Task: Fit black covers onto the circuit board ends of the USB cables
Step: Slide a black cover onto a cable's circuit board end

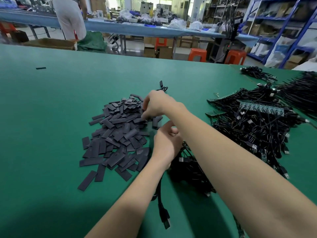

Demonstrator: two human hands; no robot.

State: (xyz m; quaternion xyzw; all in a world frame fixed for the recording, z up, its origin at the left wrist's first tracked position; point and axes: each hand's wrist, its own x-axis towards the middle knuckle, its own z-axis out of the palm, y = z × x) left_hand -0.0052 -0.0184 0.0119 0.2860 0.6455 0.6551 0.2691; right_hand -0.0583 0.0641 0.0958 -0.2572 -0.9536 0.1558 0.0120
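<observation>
Black covers [116,133] lie heaped on the green tabletop [42,117], where the right hand [154,105] pinches into them and the left hand [167,143] clamps a cable [162,208], so several covers could lift together.

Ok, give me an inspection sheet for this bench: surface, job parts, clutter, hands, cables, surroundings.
Surface: green mat, flat.
Job's things: loose heap of black covers at centre; one finished cable lies beyond it.
Clutter: a single dark strip far left on the mat.
Grippers: right hand reaches over the heap, fingers curled at a cover; left hand closed around a cable end, what it holds is hidden.
Cables: tangled USB cables piled right; a plug trails near the front edge.
Surroundings: blue benches, orange stools, shelving, a person standing.
</observation>
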